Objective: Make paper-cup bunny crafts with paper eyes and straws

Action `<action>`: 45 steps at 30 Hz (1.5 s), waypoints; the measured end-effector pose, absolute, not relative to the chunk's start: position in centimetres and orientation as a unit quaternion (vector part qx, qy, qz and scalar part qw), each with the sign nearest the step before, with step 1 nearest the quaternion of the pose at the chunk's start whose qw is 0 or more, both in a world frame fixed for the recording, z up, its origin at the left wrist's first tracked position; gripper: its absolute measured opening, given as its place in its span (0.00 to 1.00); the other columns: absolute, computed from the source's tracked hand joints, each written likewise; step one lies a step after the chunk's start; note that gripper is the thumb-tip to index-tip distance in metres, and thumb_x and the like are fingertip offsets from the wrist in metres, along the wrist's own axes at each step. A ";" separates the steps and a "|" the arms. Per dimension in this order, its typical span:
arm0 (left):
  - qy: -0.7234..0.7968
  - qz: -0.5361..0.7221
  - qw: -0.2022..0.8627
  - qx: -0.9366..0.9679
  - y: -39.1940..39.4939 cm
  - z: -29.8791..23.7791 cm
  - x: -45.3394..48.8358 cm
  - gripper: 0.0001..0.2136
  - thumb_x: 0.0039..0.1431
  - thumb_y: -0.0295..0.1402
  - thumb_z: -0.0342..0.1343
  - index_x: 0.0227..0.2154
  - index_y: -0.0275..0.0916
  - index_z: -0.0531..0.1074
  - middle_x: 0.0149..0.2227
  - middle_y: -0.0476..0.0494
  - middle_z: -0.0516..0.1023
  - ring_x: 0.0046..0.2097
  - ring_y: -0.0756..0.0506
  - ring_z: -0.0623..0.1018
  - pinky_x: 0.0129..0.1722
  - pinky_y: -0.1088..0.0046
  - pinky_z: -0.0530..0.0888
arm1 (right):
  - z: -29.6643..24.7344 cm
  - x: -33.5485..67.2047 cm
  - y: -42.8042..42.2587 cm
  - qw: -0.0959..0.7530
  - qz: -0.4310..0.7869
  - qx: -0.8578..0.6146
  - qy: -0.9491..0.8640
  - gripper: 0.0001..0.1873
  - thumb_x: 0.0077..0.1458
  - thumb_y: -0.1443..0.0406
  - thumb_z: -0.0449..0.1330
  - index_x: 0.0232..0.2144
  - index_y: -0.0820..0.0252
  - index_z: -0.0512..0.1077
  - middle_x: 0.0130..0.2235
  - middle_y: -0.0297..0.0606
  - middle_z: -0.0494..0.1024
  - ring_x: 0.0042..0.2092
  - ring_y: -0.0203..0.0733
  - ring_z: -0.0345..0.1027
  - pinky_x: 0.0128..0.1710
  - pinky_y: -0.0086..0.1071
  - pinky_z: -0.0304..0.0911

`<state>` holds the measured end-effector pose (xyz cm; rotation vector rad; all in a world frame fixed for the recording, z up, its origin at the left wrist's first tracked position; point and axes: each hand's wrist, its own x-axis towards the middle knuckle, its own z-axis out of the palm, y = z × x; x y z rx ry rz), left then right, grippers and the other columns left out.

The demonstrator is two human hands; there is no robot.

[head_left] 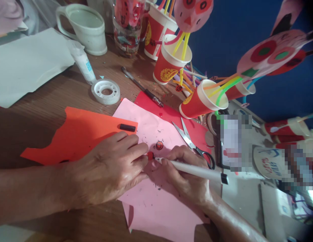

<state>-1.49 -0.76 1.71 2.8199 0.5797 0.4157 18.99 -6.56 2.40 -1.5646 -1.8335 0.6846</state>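
My left hand [113, 164] pinches a small red paper piece [149, 155] above the pink paper [169, 211]. In my right hand [189, 178] is a white marker [197, 169], its dark tip right at the red piece's edge. Just beyond the fingers lies a small round orange cutout [159, 145] with black marks. A black marker cap [127, 127] rests on the torn-edged orange paper [80, 134] by my left knuckles. Scissors [190, 139] with black handles lie spread beyond my right hand, partly over the red paper [169, 111]. My fingers hide part of the red piece.
Behind stand red-and-white paper cups [173, 57] holding coloured straws and a pink paper face [193, 15]. A tape roll [106, 91], a glue tube [83, 64], a pen [141, 85] and a pale mug [92, 37] are farther left. Paper scraps dot the table.
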 end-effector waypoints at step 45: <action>0.165 0.128 0.130 0.969 0.4 2.9 -1.9 0.08 0.52 0.21 0.51 0.23 0.39 0.69 0.28 0.46 0.72 0.30 0.46 0.69 0.33 0.68 0.67 | 2.1 18.7 -6.9 0.306 0.304 -0.594 -0.679 0.06 0.53 0.68 0.61 0.28 0.57 0.66 0.23 0.25 0.73 0.22 0.28 0.66 0.22 0.22 0.60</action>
